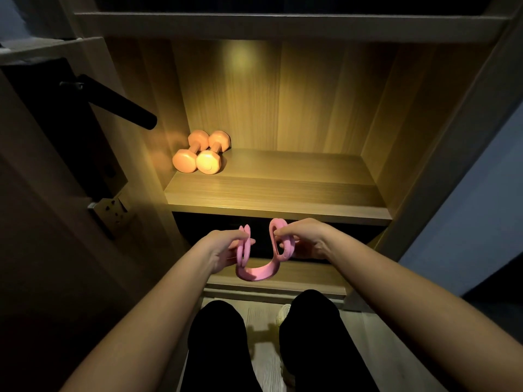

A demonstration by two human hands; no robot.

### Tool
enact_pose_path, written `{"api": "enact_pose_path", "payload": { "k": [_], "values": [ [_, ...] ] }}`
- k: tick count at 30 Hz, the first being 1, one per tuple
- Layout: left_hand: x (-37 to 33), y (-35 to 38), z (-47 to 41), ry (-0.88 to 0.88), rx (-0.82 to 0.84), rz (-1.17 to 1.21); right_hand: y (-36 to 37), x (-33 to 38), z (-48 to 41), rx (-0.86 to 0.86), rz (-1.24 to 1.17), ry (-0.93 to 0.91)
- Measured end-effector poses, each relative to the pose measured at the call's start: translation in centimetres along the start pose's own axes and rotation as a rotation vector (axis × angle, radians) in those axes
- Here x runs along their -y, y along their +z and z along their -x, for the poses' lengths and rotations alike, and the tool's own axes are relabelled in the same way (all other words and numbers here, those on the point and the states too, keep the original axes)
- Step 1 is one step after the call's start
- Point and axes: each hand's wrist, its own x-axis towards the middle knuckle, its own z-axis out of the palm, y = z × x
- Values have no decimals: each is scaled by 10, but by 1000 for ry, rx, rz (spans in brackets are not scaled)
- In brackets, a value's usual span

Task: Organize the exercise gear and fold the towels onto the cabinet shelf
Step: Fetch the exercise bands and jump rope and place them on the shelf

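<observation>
Now left hand (223,250) and right hand (304,240) pinch band (256,274), bundling it; next shelf (283,193), 3 o'clock of dumbbells (202,154).

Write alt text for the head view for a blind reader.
The left hand and right hand each grip an end of a pink exercise band, its middle sagging between them, before a lit wooden shelf. Two orange dumbbells lie side by side at its left.

The compartment (348,236) below the lit shelf (277,193) is too dark to make out.
</observation>
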Motion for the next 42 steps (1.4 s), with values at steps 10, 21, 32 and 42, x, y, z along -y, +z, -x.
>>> {"api": "enact_pose_path", "payload": {
  "k": [10,21,32,42],
  "values": [
    [15,19,0,57,-24,69,22,-9,3,33,-22,-57],
    [13,19,10,128,-14,176,24,-7,12,137,-149,-126],
    [11,15,15,275,-75,-34,10,3,26,263,60,-238],
    [10,8,18,376,-5,-334,9,7,37,173,404,-349]
  ]
}}
